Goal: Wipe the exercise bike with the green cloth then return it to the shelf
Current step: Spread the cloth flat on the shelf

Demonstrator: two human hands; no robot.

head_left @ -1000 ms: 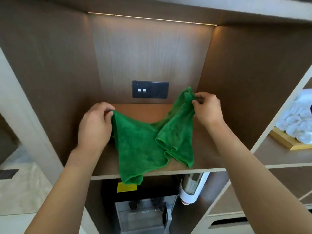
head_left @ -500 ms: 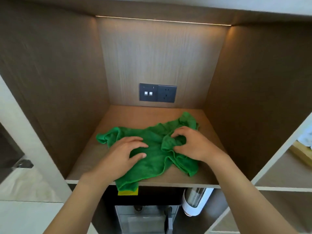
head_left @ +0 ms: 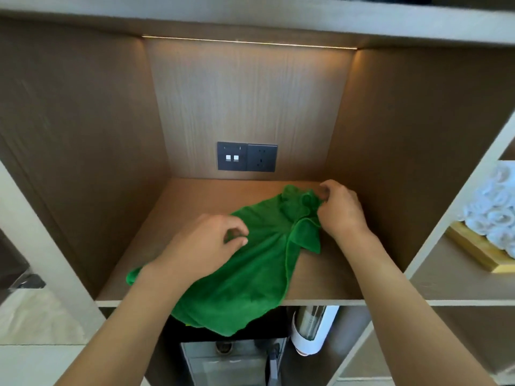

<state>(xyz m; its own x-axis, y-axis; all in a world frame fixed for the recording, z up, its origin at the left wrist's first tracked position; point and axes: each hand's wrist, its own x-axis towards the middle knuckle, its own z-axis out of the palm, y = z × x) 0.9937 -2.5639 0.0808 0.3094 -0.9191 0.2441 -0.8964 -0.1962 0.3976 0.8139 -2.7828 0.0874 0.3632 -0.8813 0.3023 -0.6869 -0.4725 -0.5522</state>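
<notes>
Wooden shelf (head_left: 195, 201) with green cloth (head_left: 250, 274) spread on it, one corner overhanging the front edge.

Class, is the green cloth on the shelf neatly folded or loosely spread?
Loosely spread: the green cloth lies rumpled on the shelf, its front edge hanging over.

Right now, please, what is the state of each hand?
Left hand: closed, pinching the green cloth near its middle.
Right hand: closed, gripping the bunched far corner of the cloth.
</notes>
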